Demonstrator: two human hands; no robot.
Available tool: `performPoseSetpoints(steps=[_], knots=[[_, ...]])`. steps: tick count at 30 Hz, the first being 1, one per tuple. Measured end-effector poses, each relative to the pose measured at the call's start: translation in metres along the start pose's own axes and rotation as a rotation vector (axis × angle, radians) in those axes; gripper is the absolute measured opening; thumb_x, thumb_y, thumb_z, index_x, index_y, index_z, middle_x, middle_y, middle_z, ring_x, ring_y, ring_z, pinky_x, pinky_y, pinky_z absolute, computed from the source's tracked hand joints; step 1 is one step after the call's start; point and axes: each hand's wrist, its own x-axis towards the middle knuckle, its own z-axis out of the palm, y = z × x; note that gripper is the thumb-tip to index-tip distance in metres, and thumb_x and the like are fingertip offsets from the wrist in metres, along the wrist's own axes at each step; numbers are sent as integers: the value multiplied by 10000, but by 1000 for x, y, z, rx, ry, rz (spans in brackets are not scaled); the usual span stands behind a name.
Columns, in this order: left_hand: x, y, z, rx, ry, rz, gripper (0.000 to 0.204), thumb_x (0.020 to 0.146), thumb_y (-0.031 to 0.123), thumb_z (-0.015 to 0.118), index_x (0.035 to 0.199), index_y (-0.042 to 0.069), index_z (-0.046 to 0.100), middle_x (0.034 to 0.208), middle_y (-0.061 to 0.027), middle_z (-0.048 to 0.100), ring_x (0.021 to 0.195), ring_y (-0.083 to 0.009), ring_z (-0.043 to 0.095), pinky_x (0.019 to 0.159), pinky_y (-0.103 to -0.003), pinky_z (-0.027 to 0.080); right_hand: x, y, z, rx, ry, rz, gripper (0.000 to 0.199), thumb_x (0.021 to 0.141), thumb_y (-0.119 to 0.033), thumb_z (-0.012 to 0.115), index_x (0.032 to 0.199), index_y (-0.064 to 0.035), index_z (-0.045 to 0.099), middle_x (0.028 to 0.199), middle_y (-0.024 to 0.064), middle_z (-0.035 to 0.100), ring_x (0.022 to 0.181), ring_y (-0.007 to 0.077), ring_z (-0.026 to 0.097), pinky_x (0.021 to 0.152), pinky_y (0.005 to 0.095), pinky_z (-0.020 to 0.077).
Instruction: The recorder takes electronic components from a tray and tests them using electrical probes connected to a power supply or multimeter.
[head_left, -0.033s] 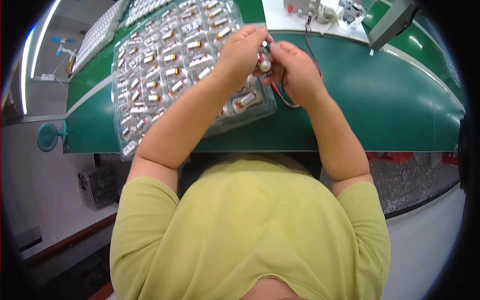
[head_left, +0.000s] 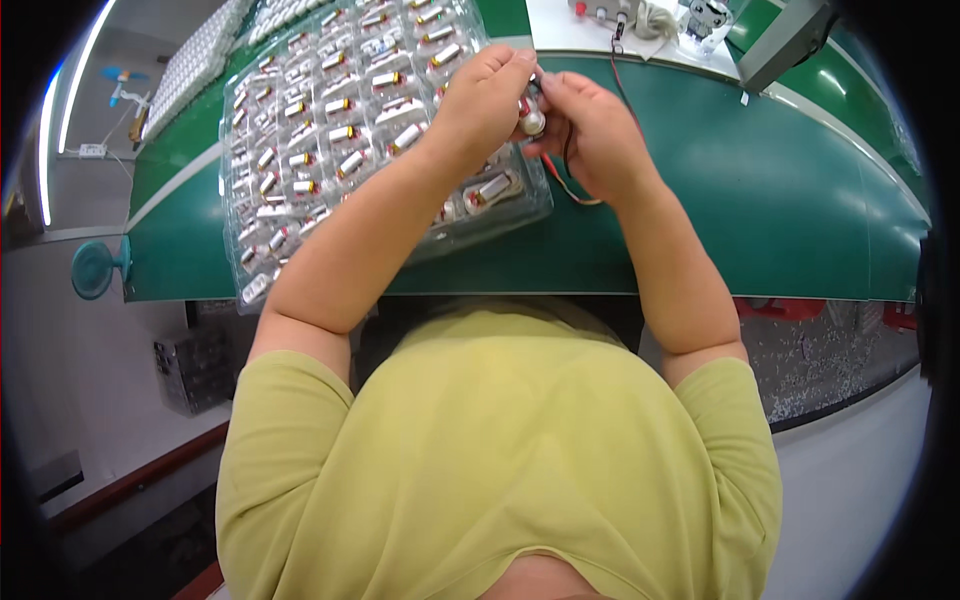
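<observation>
A small part with a round silver-white body (head_left: 532, 122) and red bits sits between my hands, over the right edge of the tray. My left hand (head_left: 485, 100) pinches it, thumb and fingers closed. My right hand (head_left: 598, 130) is closed close against the same part, and a thin black lead (head_left: 567, 150) runs up into its fingers. Below the fingers a red lead (head_left: 555, 172) shows and bends toward the table. My fingertips hide where lead and part meet. Under my left forearm lies a clear plastic tray (head_left: 540, 200) whose pockets hold several small silver cylinders with coloured ends.
A box-shaped device with knobs (head_left: 600, 12) stands on a white board (head_left: 560, 40) at the back, its leads crossing the green table (head_left: 760, 200). A grey metal post (head_left: 790, 45) rises at right. White trays (head_left: 195, 70) lie far left; a teal round object (head_left: 93, 270) juts from the left edge.
Both hands stay together at the same place, with a slight shift of the fingers on the part. The round silver-white body is turned a little and shows more plainly.
</observation>
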Motion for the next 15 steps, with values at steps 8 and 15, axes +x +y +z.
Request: performPoseSetpoints(steps=[8,15], knots=[[-49,-5,-38,105,168,-121,421,917,432,569,853,21,630,620,-28,585,363,-53,397,328,-210,306,-18,-13,24,-307,58,130,234,950,-209,515,873,4,573,748,71,600,605,178,561,537,267,449],[-107,-3,-77,-464,13,-182,274,952,164,527,1129,-38,581,950,-125,638,800,-163,637,688,-236,558,-40,-33,42,-941,108,-41,240,950,-207,515,810,-27,592,617,28,553,526,92,503,474,226,375]])
